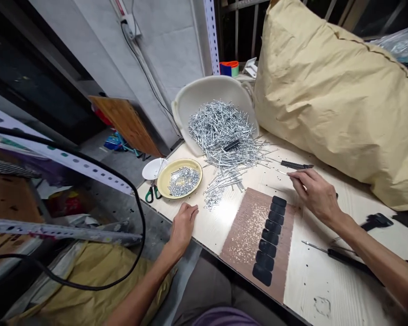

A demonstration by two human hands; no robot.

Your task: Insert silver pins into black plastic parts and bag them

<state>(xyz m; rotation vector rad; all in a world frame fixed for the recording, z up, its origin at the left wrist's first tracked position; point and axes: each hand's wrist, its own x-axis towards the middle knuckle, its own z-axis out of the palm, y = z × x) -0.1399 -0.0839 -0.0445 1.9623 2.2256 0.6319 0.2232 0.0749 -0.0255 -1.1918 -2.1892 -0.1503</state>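
My left hand [184, 226] rests at the table's near edge with its fingers pinched together; whatever may be in them is too small to make out. Close by lie a heap of small metal rings [213, 198] and a yellow bowl [163, 186] with more small metal pieces in it. My right hand [312, 190] is closed over the table, a thin metal pin [283, 173] poking out from its fingertips. Below it, a column of several black rounded pieces [267, 248] lies on a brown board [241, 217]. Long metal pins [222, 129] spill from a tilted white basin [183, 106].
A large tan sack [326, 95] leans along the back right. A black-handled tool [348, 261] with a pointed metal tip lies beneath my right forearm. Green-handled scissors [149, 194] and a white dish [153, 168] sit at the left edge. A black cable [139, 199] loops at left.
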